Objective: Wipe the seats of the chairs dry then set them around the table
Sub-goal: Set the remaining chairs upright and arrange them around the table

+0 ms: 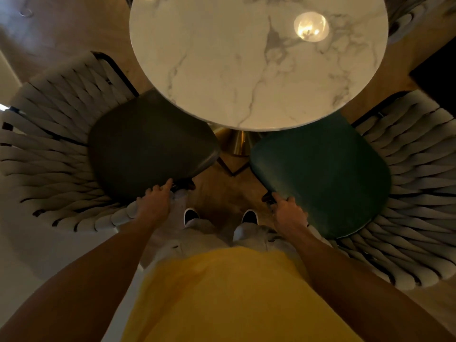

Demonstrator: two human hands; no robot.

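Two chairs with woven white backs stand in front of me, on either side of my legs. The left chair has a dark grey seat [150, 141]; my left hand [154, 202] holds its near edge, with the index finger stretched along the rim and the other fingers curled. The right chair has a teal green seat [323, 174]; my right hand [288, 213] grips its near corner, thumb on the rim. Both seats reach partly under the round white marble table [246, 70] ahead. No cloth is in sight.
The table's gold pedestal base [238, 144] shows between the two seats. My feet stand on the wooden floor [222, 193] in the gap. Another woven chair back [407, 23] sits at the far right, and a dark object [436, 75] lies beside it.
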